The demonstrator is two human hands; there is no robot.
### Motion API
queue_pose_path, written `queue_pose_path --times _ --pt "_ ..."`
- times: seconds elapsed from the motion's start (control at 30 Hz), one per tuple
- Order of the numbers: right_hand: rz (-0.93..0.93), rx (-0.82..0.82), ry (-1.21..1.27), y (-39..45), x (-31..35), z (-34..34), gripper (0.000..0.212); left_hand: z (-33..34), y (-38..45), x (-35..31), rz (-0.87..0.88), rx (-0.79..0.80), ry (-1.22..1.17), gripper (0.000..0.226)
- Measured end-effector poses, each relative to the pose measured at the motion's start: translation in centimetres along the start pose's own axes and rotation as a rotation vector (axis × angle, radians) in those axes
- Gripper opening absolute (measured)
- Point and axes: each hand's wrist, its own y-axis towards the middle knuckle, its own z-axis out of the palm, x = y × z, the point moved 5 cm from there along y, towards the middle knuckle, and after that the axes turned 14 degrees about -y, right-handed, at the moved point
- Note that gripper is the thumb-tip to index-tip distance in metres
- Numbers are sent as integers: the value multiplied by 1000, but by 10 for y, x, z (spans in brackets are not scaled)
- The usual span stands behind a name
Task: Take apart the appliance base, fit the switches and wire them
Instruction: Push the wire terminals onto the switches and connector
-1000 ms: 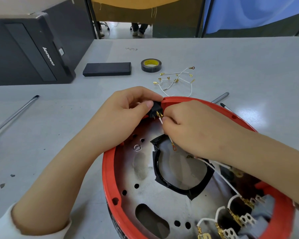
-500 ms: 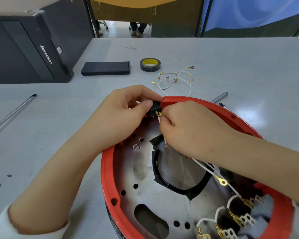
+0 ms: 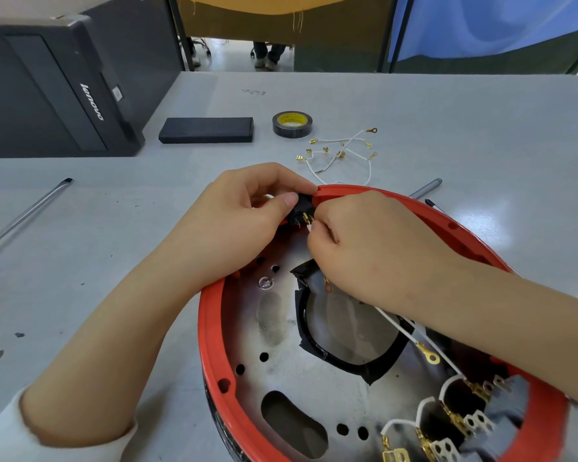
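Observation:
The red appliance base lies upside down before me, its metal plate and black-taped opening showing. A black switch with brass pins sits in the far rim. My left hand pinches that switch between thumb and fingers. My right hand pinches the end of a white wire right at the switch pins. That wire trails back under my right wrist, with a brass ring terminal hanging over the plate. More white wires join grey switches at the near right rim.
Loose white wires with brass terminals lie beyond the base. A black tape roll and a flat black box sit further back. A computer case stands far left. Metal rods lie left and right.
My hands stay at the switch. The wire under my right hand has shifted, and its ring terminal came into view over the plate.

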Motion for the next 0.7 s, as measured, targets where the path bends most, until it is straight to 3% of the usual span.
queue_pose_path --times 0.37,0.53,0.7 --pt "-131 -49 -83 -5 9 -4 44 0 0 1 -4 2 -5 28" --pt "16 -110 -2 -1 4 5 45 0 1 1 3 -3 1 28" --pt "0 -118 0 0 2 8 48 0 1 3 -3 6 -20 29"
